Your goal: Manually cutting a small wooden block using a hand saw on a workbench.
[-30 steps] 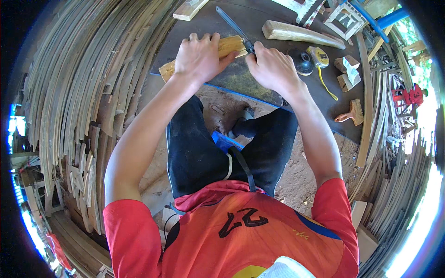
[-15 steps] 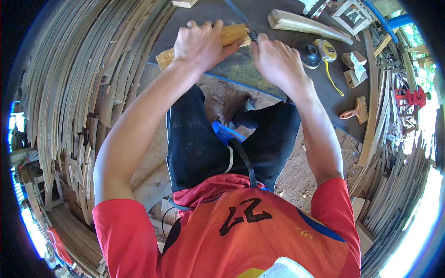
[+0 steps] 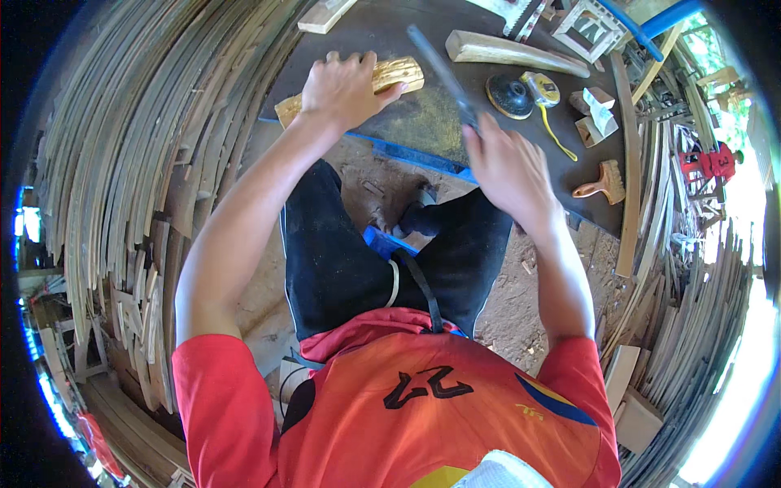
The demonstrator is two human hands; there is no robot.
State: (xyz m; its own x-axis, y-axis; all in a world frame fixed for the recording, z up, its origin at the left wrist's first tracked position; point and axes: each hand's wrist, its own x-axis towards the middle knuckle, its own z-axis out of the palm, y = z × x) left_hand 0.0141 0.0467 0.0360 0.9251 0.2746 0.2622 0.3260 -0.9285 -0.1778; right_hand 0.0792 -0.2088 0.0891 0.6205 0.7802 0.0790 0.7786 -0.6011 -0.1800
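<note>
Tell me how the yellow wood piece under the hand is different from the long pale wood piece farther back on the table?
The yellow wood piece is golden, with a bumpy, carved-looking surface; the long pale wood piece is cream and smooth. The yellow one is pinned under the left hand; the pale one lies untouched. The yellow one looks stubby, while the pale one tapers to a thin end. Both are wooden and lie flat on the dark table.

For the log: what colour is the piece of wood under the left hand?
Pale yellow-tan, with darker marks, the wood piece under the left hand; head view.
</note>
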